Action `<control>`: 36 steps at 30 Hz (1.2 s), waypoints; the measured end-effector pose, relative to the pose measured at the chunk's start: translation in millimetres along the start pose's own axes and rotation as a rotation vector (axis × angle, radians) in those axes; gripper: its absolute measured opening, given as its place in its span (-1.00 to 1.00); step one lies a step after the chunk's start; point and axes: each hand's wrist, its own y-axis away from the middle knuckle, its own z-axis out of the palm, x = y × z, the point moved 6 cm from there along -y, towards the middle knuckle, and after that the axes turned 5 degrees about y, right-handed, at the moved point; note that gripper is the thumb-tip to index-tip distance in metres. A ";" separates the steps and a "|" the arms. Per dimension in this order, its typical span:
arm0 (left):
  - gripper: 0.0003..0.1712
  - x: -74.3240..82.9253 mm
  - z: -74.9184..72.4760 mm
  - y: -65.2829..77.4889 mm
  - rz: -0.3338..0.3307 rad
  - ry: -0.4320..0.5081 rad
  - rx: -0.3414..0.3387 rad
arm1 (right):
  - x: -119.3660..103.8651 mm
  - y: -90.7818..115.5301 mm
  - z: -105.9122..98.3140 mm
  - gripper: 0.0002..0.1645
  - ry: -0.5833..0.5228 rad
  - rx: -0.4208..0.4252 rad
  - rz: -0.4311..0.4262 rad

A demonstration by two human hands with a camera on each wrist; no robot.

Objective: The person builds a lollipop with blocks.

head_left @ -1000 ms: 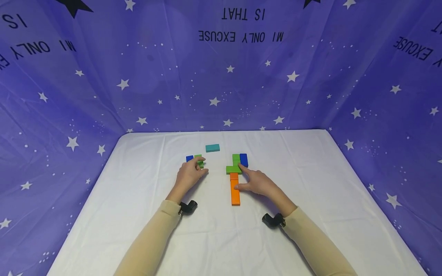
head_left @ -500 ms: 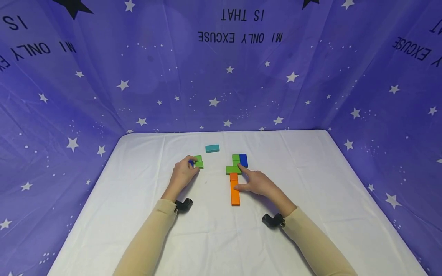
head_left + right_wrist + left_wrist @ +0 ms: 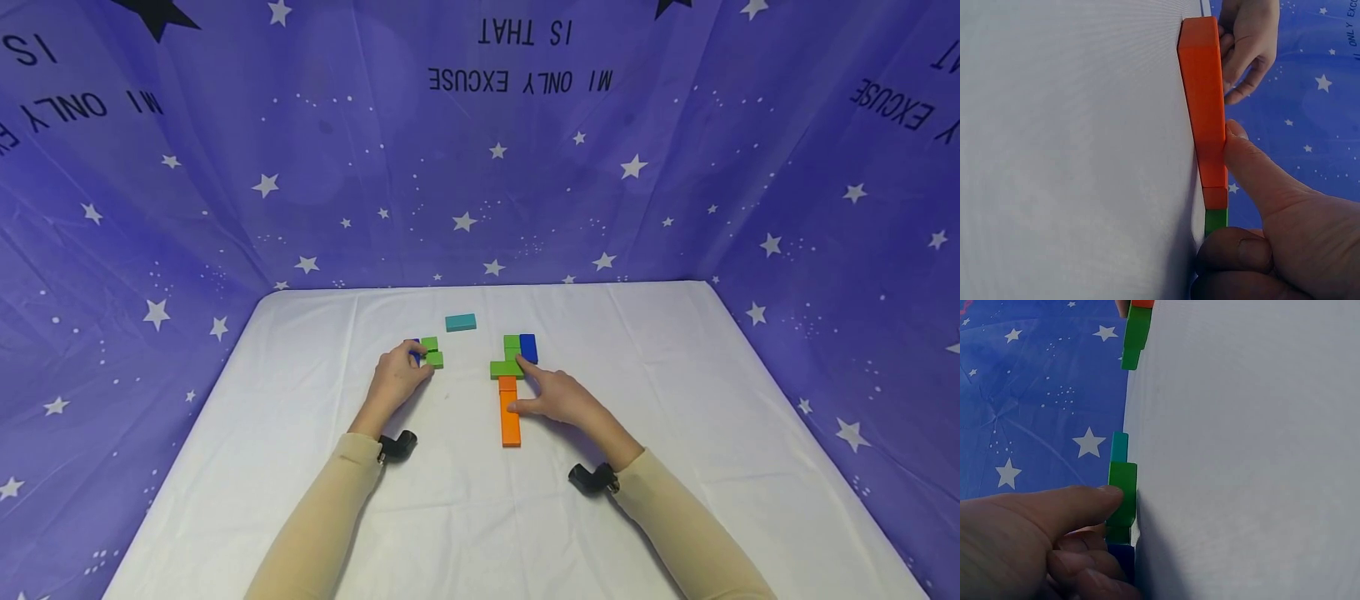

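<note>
My left hand (image 3: 393, 379) pinches a green block (image 3: 434, 360) between thumb and index finger. Behind it lies another green block (image 3: 429, 343), and a blue block (image 3: 416, 350) shows partly beside the fingers. In the left wrist view the thumb presses the green block's (image 3: 1124, 494) near face. To the right, my right hand (image 3: 562, 397) rests on a flat row of blocks. Its thumb touches the long orange block (image 3: 511, 425), and its index fingertip is at the green crosspiece block (image 3: 504, 369). Above the crosspiece sit two small green blocks (image 3: 512, 342) beside a blue block (image 3: 528, 348).
A teal block (image 3: 461, 322) lies alone toward the back, between the two groups. A white cloth covers the table (image 3: 450, 517). Purple star-patterned fabric (image 3: 480, 183) rises behind and along both sides.
My left hand has moved slightly left and closed in on the green blocks. The nearer green block has shifted a little right. My right hand stays put.
</note>
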 end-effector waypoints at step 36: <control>-0.58 18.9 12.0 3.6 0.041 0.116 -0.052 | 0.5 -2.0 2.1 0.28 -0.008 -0.007 0.024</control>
